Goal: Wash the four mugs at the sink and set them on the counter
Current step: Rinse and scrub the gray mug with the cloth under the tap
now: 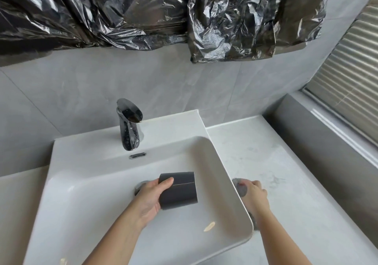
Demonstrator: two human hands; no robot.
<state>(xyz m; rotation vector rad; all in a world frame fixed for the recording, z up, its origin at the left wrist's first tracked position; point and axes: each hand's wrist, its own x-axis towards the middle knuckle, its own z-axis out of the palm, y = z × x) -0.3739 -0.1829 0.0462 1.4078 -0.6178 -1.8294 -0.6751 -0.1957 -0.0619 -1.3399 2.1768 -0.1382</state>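
In the head view, a dark grey mug point(182, 189) was held on its side over the basin of the white sink point(98, 203), just in front of the drain point(140, 185). It was grasped by the left hand point(152, 196), with the thumb laid across its upper side and the other fingers wrapped beneath. The right hand point(254, 195) was placed on the pale bench point(276, 162), just beyond the sink's right rim. Its fingers were curled onto a grey round object point(239, 187), which was too blurred to be identified. A chrome faucet point(129, 125) was mounted at the back of the sink, well apart from the mug. A pale smear point(209, 226) was seen on the basin floor. Crumpled black plastic sheeting point(143, 13) was hung across the wall above, and a window blind point(351, 76) was seen at the right.
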